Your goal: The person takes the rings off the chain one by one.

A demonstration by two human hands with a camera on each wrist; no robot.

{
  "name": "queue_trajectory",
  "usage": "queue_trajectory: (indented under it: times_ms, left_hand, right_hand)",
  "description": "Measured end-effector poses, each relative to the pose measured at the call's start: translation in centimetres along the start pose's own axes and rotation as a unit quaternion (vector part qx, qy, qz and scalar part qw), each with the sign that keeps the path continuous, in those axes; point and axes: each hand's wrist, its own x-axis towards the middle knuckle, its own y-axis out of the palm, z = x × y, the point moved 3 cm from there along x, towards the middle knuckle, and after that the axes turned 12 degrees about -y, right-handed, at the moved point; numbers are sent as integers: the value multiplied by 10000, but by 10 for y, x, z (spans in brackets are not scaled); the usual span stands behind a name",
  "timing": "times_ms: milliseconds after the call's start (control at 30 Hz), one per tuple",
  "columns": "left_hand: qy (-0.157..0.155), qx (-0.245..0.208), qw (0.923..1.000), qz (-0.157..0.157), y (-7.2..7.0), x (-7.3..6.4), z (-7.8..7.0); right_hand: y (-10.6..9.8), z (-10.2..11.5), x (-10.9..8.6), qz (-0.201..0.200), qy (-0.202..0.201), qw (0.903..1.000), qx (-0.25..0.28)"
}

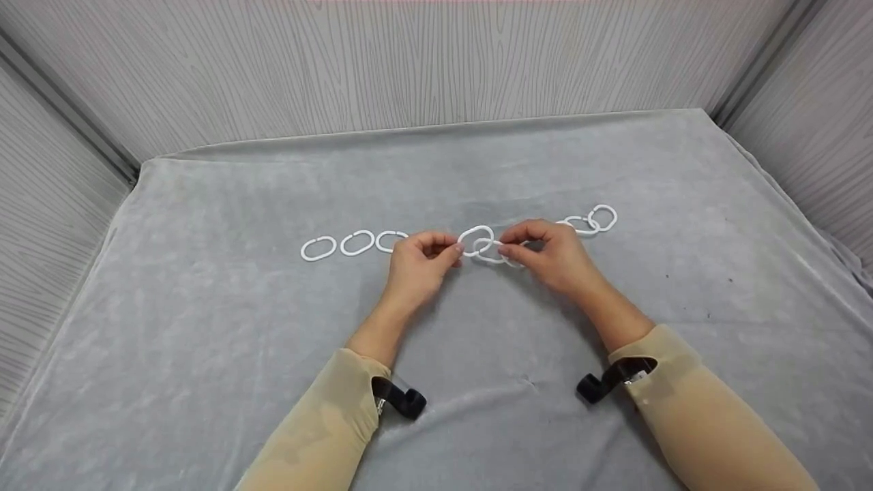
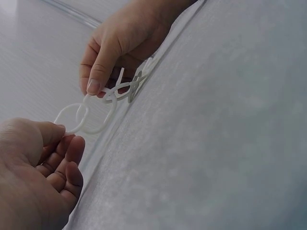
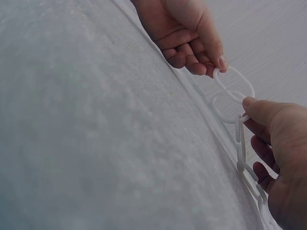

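Between thumb and fingertips my left hand (image 1: 419,267) pinches the end of a white oval plastic ring (image 1: 483,226). This ring is hooked through a second white ring (image 3: 214,109), which my right hand (image 1: 558,256) pinches by its edge. From the second ring a chain of linked rings (image 3: 241,143) hangs down past my right fingers, as the right wrist view shows. In the head view the chain's far links (image 1: 604,206) come out to the right of that hand, its middle hidden behind the fingers. Both hands are raised just over the cloth.
Left of my left hand, separate white rings lie in a row on the grey cloth (image 1: 204,307): one at the far left (image 1: 318,260), one in the middle (image 1: 357,254), and one (image 1: 390,232) partly covered by the hand. Pale wood-grain panels (image 1: 423,65) stand behind and beside the table.
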Motion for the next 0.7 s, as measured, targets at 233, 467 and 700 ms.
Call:
queue_trajectory:
  times_ms: [233,467,700]
  left_hand:
    - [-152,-164,9997,88,1,1,1]
    - [-163,-201,9996,126,2,1,2]
    - [-142,-227,9995,188,2,0,1]
  right_hand:
    - [0,0,1,10,18,10000,52]
    - [-1,1,1,73,-71,9999,81]
    - [-1,1,1,79,-124,9998,136]
